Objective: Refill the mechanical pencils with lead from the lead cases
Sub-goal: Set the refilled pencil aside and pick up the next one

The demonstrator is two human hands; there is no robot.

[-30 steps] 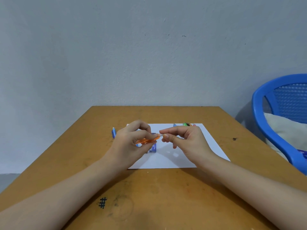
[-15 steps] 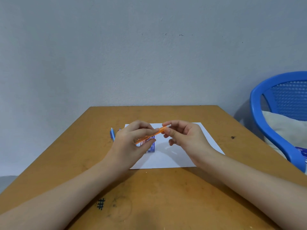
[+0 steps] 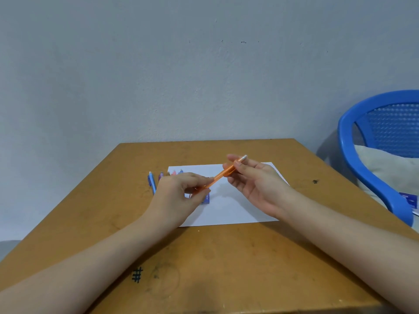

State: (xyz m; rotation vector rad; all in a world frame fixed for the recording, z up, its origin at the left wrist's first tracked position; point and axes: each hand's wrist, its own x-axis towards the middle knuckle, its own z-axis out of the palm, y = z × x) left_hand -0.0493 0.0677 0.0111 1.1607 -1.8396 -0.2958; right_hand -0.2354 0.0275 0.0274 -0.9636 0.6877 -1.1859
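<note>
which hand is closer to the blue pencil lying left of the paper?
Left. The left hand is just right of the blue pencil; the right hand is farther right, over the white paper, holding the orange pencil.

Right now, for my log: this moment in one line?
left hand: grips orange pencil | right hand: pinches its upper end | lead case: on paper

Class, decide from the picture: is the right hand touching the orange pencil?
Touching. The head view shows the right hand pinching the orange pencil near its white end between thumb and fingers.
</note>
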